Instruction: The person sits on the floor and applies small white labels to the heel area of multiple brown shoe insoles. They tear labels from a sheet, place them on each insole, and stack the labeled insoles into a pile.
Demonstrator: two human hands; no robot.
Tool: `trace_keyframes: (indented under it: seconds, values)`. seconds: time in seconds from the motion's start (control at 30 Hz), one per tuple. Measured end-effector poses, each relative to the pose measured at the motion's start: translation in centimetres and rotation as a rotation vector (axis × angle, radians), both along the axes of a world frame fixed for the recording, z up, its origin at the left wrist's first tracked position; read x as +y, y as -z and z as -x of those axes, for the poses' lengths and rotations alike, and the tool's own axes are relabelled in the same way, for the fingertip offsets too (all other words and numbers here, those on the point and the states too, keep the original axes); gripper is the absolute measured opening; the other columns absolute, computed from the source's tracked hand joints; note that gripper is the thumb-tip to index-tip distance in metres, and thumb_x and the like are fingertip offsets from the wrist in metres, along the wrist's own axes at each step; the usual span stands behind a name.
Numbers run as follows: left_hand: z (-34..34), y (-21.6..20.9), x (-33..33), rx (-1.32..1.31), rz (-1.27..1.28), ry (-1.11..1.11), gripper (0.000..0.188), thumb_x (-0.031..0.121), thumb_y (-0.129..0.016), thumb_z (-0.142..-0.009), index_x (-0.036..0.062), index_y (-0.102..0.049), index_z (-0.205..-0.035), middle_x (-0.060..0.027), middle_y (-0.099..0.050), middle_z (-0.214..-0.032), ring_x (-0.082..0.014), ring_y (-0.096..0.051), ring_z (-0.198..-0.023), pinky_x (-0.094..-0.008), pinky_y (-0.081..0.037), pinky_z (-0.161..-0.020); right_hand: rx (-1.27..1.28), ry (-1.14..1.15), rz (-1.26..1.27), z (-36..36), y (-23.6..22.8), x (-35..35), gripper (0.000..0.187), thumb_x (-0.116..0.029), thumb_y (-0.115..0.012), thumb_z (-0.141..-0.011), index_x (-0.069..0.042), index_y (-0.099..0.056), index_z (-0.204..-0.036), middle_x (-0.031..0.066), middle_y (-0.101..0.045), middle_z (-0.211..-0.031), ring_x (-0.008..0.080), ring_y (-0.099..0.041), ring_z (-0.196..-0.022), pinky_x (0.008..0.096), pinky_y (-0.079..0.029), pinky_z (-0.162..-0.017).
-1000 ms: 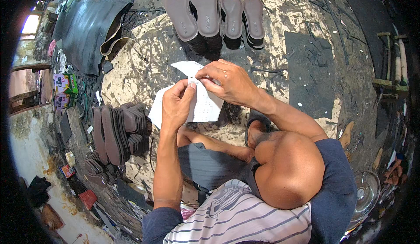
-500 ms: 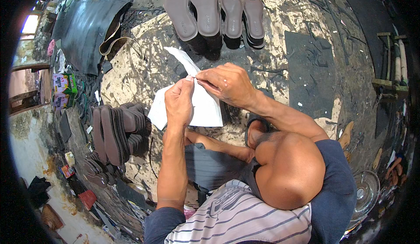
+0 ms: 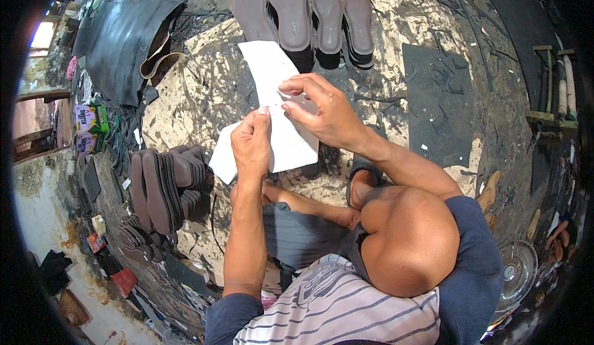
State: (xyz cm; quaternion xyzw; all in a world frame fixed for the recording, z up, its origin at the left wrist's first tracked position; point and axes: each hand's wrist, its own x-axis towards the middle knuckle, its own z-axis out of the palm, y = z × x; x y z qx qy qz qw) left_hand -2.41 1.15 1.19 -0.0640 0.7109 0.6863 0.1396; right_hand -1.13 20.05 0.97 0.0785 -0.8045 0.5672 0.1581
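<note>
A creased sheet of white paper (image 3: 293,146) is in front of me, with an upper flap spread toward the far stacks. My left hand (image 3: 250,144) pinches it near the middle, thumb on top. Just to the right, my right hand (image 3: 328,113) hovers over the paper with thumb and forefinger apart, holding nothing that I can see. Beyond the paper stand stacks of brown shoe soles (image 3: 291,20), two larger and two smaller. The flap overlaps the lower end of the leftmost stack.
More brown soles (image 3: 154,190) stand on edge at my left. A black rubber sheet (image 3: 117,42) curls at the far left, and a flat dark sheet (image 3: 436,107) with scraps lies at right. A glass dish (image 3: 516,274) sits by my right side.
My right hand has let go of the paper and its fingers have parted. The narrow, folded upper part of the paper has opened into a wide flap. My left hand keeps its pinch.
</note>
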Motion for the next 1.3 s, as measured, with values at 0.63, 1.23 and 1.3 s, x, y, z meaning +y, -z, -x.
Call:
trace_keyframes:
  seconds: [0.63,1.23,1.3]
  values:
    - [-0.6,-0.4,0.5,0.042,0.115,0.089,0.032,0.025,-0.06,-0.108,-0.0037,-0.07,-0.118,-0.0023,-0.072,-0.094,-0.0047,-0.062,-0.078,-0.0208,-0.049,-0.069,-0.203,-0.05,0.161,-0.2,-1.2,0.5,0.02,-0.012,-0.07,-0.093,-0.005,-0.064,-0.111,0.0117,-0.071,-0.103,0.0278,-0.07,-0.099,0.0391,-0.056,-0.083]
    - [0.1,-0.1,-0.3,-0.119,-0.384,-0.019,0.024,0.018,-0.055,-0.107,-0.002,-0.063,-0.119,-0.0104,-0.072,-0.111,-0.0158,-0.07,-0.098,-0.0316,-0.055,-0.09,0.328,-0.045,-0.395,0.8,-0.8,3.2,0.021,-0.012,-0.077,-0.08,-0.009,-0.067,-0.098,0.006,-0.064,-0.095,0.0269,-0.061,-0.087,0.0405,-0.05,-0.075]
    - [0.2,-0.6,-0.3,-0.139,-0.409,-0.019,0.024,0.017,-0.054,-0.107,-0.0016,-0.062,-0.12,-0.0113,-0.071,-0.114,-0.0176,-0.07,-0.101,-0.0339,-0.056,-0.092,0.311,-0.135,-0.447,0.4,-0.6,3.2,0.021,-0.015,-0.077,-0.083,-0.01,-0.068,-0.101,0.0051,-0.065,-0.097,0.0253,-0.061,-0.089,0.039,-0.05,-0.076]
